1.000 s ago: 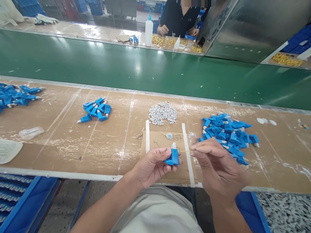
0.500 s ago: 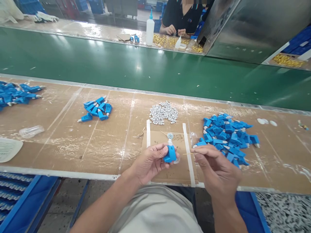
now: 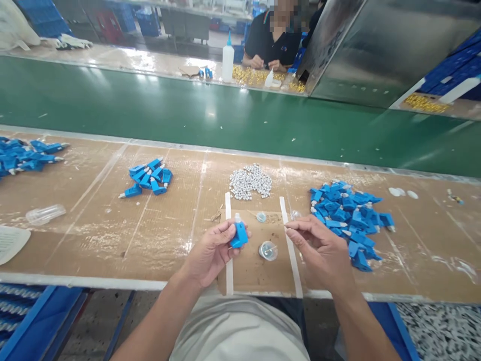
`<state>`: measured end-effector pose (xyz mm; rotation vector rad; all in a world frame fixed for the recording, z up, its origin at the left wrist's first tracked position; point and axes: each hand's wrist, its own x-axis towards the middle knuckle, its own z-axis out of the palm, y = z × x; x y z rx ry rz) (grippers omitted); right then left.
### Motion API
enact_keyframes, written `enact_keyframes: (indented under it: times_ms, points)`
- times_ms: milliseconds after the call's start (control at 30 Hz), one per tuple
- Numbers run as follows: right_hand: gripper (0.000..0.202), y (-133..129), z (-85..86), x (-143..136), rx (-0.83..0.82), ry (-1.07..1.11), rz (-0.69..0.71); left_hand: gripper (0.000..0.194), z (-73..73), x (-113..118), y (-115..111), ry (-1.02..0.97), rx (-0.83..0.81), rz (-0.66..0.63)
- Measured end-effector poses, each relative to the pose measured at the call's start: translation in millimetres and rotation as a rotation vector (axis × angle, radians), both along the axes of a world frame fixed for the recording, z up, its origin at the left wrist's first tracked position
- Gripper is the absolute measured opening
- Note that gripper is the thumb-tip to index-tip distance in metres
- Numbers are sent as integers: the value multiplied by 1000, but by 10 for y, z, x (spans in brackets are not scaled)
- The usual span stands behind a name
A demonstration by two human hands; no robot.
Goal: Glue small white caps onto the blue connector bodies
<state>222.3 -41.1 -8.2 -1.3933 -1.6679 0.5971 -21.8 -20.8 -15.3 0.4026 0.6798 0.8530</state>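
My left hand [image 3: 216,248] is closed around a blue plastic housing [image 3: 239,235], holding it upright with its white tip pointing up. Over the right strip of white tape, my right hand [image 3: 319,248] has its thumb and index fingertips close together. Anything between them is too small to make out. A small clear cup [image 3: 268,250] with a thin stick in it stands on the cardboard mat [image 3: 255,278] between my hands. Behind it lies a small clear round piece [image 3: 261,216]. A pile of small white-grey pieces [image 3: 250,181] is just past the mat.
Blue housings lie in a large pile [image 3: 347,215] on the right, a small cluster [image 3: 150,176] left of centre and another pile [image 3: 26,153] far left. A green belt [image 3: 169,113] runs behind the table. Across it, a person [image 3: 270,45] works beside a white bottle [image 3: 227,62] and brass-coloured parts.
My left hand has moved left with the blue housing, uncovering the cup. The thin stick that was in my right fingers now shows in the cup. My right hand has shifted slightly left.
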Motion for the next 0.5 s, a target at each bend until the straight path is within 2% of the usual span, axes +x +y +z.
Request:
enact_keyframes:
  times_ms: [100,167,367,500]
  points:
    - [9,305,173,-25,9,-122,56,24,-65,-175,12,0,10,102]
    - [10,547,230,-128,-11,-212,134,26,-137,-278,-1,2,-10,172]
    - [18,1124,191,-650,-2,-582,501,27,-331,-476,-200,-94,-59,304]
    - [23,1410,173,-826,-17,-727,534,28,-390,-508,-283,-139,-102,337]
